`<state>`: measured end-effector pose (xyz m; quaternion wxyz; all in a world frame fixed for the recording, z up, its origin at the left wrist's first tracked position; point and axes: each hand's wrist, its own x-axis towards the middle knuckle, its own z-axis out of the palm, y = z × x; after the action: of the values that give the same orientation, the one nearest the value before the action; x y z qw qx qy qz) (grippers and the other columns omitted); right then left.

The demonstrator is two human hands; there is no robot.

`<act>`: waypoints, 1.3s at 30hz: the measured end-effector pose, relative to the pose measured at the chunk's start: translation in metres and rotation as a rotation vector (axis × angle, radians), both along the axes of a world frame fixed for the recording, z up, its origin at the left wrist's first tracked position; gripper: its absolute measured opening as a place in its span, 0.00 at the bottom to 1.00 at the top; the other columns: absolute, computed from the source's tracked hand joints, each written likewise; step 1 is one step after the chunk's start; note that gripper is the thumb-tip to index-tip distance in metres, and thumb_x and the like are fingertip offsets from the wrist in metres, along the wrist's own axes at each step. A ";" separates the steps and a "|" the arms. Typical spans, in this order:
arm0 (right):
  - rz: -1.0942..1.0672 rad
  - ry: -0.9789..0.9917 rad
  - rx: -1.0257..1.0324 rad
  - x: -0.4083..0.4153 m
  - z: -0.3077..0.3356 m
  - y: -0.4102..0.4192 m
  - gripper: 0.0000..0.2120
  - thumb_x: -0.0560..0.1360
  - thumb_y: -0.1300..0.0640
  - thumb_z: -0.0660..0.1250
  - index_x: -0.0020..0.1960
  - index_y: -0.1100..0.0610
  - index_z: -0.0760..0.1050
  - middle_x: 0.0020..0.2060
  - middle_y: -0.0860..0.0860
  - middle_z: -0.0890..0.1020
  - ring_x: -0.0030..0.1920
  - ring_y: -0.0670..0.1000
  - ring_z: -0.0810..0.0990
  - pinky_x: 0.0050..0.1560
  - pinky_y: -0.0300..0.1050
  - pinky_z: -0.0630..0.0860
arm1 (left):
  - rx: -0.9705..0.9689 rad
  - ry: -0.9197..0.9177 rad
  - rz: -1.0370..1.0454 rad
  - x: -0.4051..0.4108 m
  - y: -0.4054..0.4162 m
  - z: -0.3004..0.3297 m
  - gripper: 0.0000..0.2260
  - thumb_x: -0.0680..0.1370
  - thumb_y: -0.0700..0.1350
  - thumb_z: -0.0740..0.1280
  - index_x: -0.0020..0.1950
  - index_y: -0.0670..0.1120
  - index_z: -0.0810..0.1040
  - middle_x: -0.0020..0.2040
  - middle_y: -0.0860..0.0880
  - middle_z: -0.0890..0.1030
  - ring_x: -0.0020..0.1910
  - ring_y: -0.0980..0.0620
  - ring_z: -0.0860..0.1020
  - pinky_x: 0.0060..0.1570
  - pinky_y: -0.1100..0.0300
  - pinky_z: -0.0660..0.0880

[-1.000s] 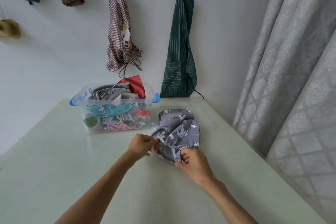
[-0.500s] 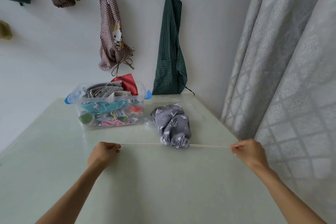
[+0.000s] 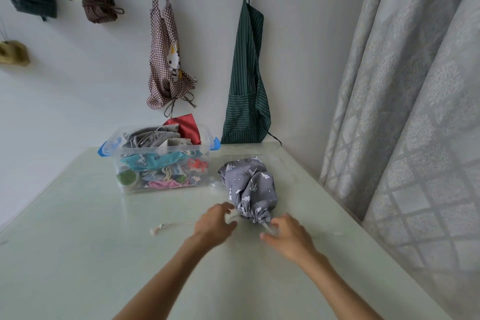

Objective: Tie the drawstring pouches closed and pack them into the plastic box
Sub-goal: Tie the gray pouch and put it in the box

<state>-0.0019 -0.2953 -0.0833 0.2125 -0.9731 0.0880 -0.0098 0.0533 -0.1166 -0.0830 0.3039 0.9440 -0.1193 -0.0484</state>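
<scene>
Pale green tabletop (image 3: pixel 104 254) fills the lower frame, backed by a white wall with a patterned curtain (image 3: pixel 415 112) down the right side. A grey printed pouch (image 3: pixel 249 184) lies just right of centre, its gathered mouth toward the bottom of the frame. The left hand (image 3: pixel 214 223) sits at the left of that mouth, fingers curled onto a cream drawstring (image 3: pixel 166 227) whose loose end trails away to the left across the table. The right hand (image 3: pixel 285 235) is at the mouth's right, fingers bent around what seems to be the other cord; motion blur makes that grip uncertain. The plastic box (image 3: pixel 161 161) with blue latches stands at upper centre-left of the pouch, packed with coloured pouches. A checked apron (image 3: pixel 166 65) and a green striped apron (image 3: pixel 246 91) hang on the wall above.
</scene>
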 end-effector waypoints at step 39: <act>0.277 -0.295 0.304 -0.002 -0.006 0.005 0.08 0.73 0.49 0.68 0.36 0.49 0.78 0.20 0.47 0.67 0.26 0.47 0.62 0.31 0.42 0.61 | -0.911 0.336 0.424 -0.022 -0.002 0.002 0.09 0.78 0.49 0.65 0.43 0.46 0.80 0.39 0.51 0.80 0.37 0.58 0.78 0.30 0.66 0.69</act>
<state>-0.0039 -0.2904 -0.0893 0.3663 -0.9208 -0.0777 -0.1092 0.0310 -0.1190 -0.0806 0.7012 0.6990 0.1156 -0.0799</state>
